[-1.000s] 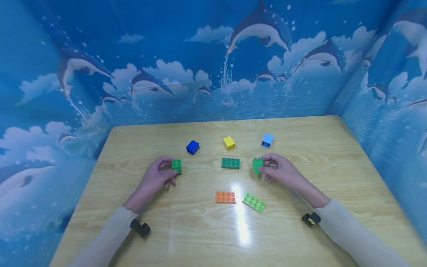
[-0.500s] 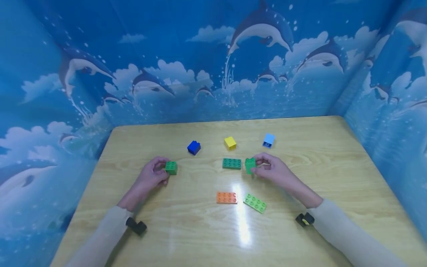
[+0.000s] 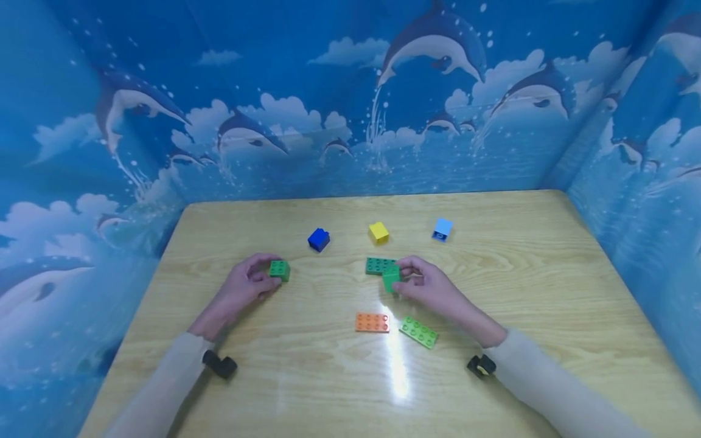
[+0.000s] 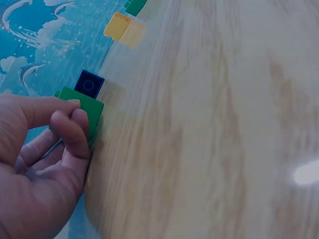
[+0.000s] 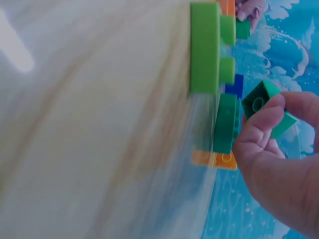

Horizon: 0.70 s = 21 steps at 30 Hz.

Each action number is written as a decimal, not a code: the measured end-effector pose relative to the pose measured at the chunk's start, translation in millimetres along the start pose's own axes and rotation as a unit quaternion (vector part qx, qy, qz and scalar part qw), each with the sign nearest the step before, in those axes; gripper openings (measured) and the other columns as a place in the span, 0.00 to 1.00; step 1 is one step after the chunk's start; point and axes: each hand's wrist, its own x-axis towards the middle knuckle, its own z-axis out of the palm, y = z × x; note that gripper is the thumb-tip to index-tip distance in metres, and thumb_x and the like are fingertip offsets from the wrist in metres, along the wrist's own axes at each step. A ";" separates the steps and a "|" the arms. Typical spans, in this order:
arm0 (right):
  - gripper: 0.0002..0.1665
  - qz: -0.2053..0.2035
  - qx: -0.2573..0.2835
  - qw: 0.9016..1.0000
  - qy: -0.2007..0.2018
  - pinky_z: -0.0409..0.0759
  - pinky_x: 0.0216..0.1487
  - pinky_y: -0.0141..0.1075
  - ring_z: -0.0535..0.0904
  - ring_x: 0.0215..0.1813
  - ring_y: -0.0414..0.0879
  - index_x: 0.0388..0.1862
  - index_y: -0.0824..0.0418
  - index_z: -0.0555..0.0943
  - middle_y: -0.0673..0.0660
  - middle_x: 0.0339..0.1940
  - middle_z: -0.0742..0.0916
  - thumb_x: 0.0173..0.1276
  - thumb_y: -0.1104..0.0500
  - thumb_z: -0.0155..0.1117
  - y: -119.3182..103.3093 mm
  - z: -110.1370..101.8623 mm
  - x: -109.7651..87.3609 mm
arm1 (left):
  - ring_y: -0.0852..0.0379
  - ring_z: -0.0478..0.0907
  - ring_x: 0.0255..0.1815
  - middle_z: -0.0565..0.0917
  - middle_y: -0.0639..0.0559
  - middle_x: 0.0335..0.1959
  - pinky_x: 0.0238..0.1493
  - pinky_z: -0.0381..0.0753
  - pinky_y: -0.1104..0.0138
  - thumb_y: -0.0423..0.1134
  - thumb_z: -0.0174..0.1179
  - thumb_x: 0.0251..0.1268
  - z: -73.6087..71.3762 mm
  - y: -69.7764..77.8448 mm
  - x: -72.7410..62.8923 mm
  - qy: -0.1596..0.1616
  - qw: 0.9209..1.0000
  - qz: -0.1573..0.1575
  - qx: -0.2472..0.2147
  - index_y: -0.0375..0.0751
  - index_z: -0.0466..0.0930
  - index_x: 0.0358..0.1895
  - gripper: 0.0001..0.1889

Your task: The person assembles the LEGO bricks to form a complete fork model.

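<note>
My left hand (image 3: 246, 285) pinches a green toy building brick (image 3: 279, 271) on the left of the table, thumb at the near side. In the left wrist view that brick (image 4: 92, 110) sits at the fingertips. Between thumb and fingers, my right hand (image 3: 429, 287) holds a second green brick (image 3: 390, 279) just in front of a flat dark-green brick (image 3: 376, 265), covering its right corner. The right wrist view shows the held brick (image 5: 259, 98) raised off the table and tilted, its hollow underside visible.
Behind the hands lie a dark-blue brick (image 3: 319, 239), a yellow brick (image 3: 378, 233) and a light-blue brick (image 3: 442, 229). Nearer are a flat orange brick (image 3: 372, 322) and a flat lime-green brick (image 3: 418, 332). A dolphin-printed curtain (image 3: 285, 121) borders the wooden table (image 3: 306, 377).
My right hand has carried its green brick leftward, from right of the dark-green brick to in front of it. My left hand has shifted slightly left with its brick.
</note>
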 end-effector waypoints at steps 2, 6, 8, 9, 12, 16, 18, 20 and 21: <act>0.34 -0.008 -0.008 1.000 0.002 0.85 0.61 0.43 0.83 0.63 0.57 0.75 0.66 0.74 0.63 0.65 0.82 0.77 0.55 0.73 -1.3 4.9 0.9 | 0.54 0.82 0.38 0.82 0.36 0.58 0.35 0.83 0.67 0.30 0.69 0.75 -1.4 -0.9 1.1 -0.004 1.000 0.006 -0.005 0.38 0.71 0.78 0.31; 0.33 -0.015 -0.002 1.000 -0.002 0.85 0.54 0.37 0.84 0.55 0.52 0.75 0.65 0.75 0.63 0.63 0.82 0.77 0.56 0.74 -6.6 15.2 5.0 | 0.52 0.83 0.39 0.85 0.36 0.48 0.37 0.86 0.65 0.28 0.69 0.74 -4.5 -3.8 4.1 -0.014 1.000 0.018 -0.012 0.34 0.71 0.76 0.30; 0.32 -0.013 0.002 1.000 -0.003 0.85 0.51 0.35 0.83 0.51 0.50 0.74 0.64 0.75 0.62 0.61 0.82 0.76 0.56 0.74 -10.1 21.0 7.8 | 0.52 0.83 0.39 0.85 0.36 0.48 0.37 0.86 0.64 0.27 0.68 0.74 -5.9 -4.1 5.0 -0.018 1.000 0.020 -0.011 0.33 0.71 0.76 0.30; 0.32 -0.013 0.006 1.000 -0.006 0.85 0.49 0.35 0.82 0.50 0.50 0.74 0.64 0.75 0.62 0.61 0.82 0.76 0.56 0.74 -12.2 24.0 9.3 | 0.52 0.83 0.39 0.85 0.36 0.48 0.38 0.87 0.64 0.27 0.68 0.74 -6.8 -4.3 5.5 -0.020 1.000 0.019 -0.009 0.33 0.71 0.76 0.30; 0.31 -0.007 0.008 1.000 -0.012 0.85 0.49 0.37 0.81 0.50 0.50 0.73 0.62 0.76 0.60 0.60 0.82 0.76 0.56 0.74 -16.7 31.8 14.0 | 0.49 0.84 0.41 0.86 0.35 0.49 0.40 0.88 0.62 0.27 0.68 0.73 -8.5 -3.1 6.7 -0.024 1.000 0.016 -0.001 0.34 0.72 0.76 0.30; 0.30 -0.007 0.003 1.000 -0.015 0.85 0.52 0.39 0.82 0.50 0.51 0.72 0.62 0.77 0.60 0.61 0.83 0.75 0.56 0.75 -20.1 41.0 20.9 | 0.47 0.85 0.43 0.86 0.36 0.51 0.43 0.88 0.60 0.29 0.69 0.74 -11.0 -1.3 8.7 -0.031 0.999 0.012 0.019 0.36 0.71 0.77 0.31; 0.30 -0.012 -0.001 1.000 -0.015 0.86 0.53 0.39 0.83 0.50 0.50 0.71 0.61 0.78 0.59 0.61 0.83 0.75 0.56 0.75 -21.3 45.7 24.8 | 0.47 0.85 0.43 0.86 0.37 0.51 0.43 0.88 0.61 0.30 0.69 0.74 -12.3 -1.2 9.4 -0.033 0.999 0.011 0.028 0.37 0.71 0.78 0.31; 0.29 -0.019 -0.004 1.000 -0.015 0.86 0.51 0.38 0.83 0.49 0.49 0.71 0.61 0.79 0.59 0.61 0.84 0.75 0.56 0.75 -22.6 50.6 28.3 | 0.47 0.84 0.42 0.86 0.36 0.50 0.42 0.87 0.61 0.30 0.70 0.74 -13.1 -1.5 9.9 -0.035 0.999 0.012 0.028 0.37 0.71 0.78 0.32; 0.29 -0.022 -0.002 1.000 -0.016 0.86 0.50 0.37 0.83 0.49 0.49 0.71 0.61 0.79 0.58 0.60 0.84 0.75 0.57 0.75 -23.3 53.1 29.6 | 0.47 0.84 0.41 0.87 0.36 0.49 0.42 0.87 0.62 0.29 0.70 0.74 -13.3 -1.9 9.9 -0.036 0.999 0.013 0.027 0.36 0.71 0.78 0.32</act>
